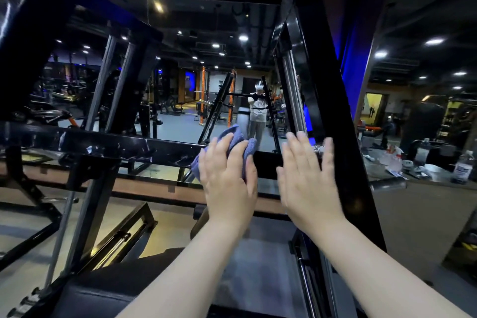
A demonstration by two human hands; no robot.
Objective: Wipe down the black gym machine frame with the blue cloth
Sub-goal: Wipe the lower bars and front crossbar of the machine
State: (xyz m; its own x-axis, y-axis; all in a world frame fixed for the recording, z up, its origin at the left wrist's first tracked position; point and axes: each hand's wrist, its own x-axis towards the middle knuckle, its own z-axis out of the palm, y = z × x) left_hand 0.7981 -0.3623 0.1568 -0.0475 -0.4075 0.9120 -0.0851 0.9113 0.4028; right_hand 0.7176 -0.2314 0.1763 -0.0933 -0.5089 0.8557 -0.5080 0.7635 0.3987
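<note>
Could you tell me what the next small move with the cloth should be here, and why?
Probably slide the left hand with the blue cloth leftward along the horizontal black crossbar. The cloth is bunched against the bar's right end, near the slanted upright, and the long glossy stretch to the left lies open ahead of it. The right hand is open and empty beside the upright.

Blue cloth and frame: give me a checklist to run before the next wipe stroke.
1. Blue cloth gripped in left hand: ok.
2. Cloth pressed against the black crossbar: ok.
3. Right hand free, fingers spread open: ok.
4. Right hand braced on the black upright: cannot tell, it is blurred.
5. Crossbar to the left free of obstructions: ok.
6. Cloth clean enough: cannot tell.
</note>
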